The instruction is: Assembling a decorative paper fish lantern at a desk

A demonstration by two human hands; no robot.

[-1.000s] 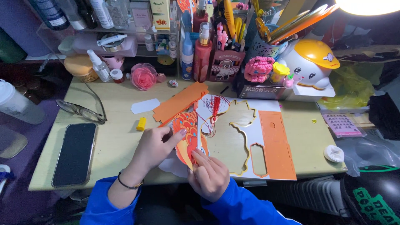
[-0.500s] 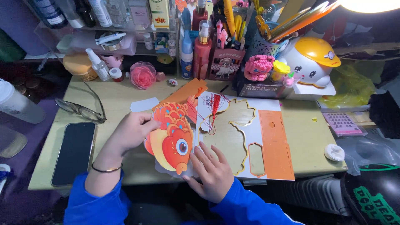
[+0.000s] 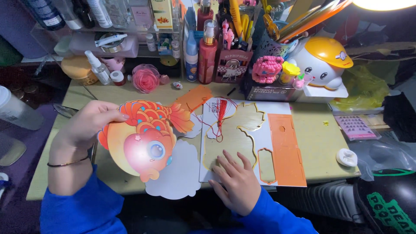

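Left hand (image 3: 89,123) pinches fish cutout (image 3: 143,143) — right hand (image 3: 236,182) flat on sheet (image 3: 225,147).

The fish cutout (image 3: 143,143) covers part of the white backing sheet (image 3: 182,177) and hides the left hand (image 3: 86,125)'s fingers behind it, so its grip cannot be fully seen. The clear bottle (image 3: 15,110) is cut off by the left edge. The lamp (image 3: 381,4) is cropped at the top.

Left hand (image 3: 89,123) pinching, right hand (image 3: 236,182) flat
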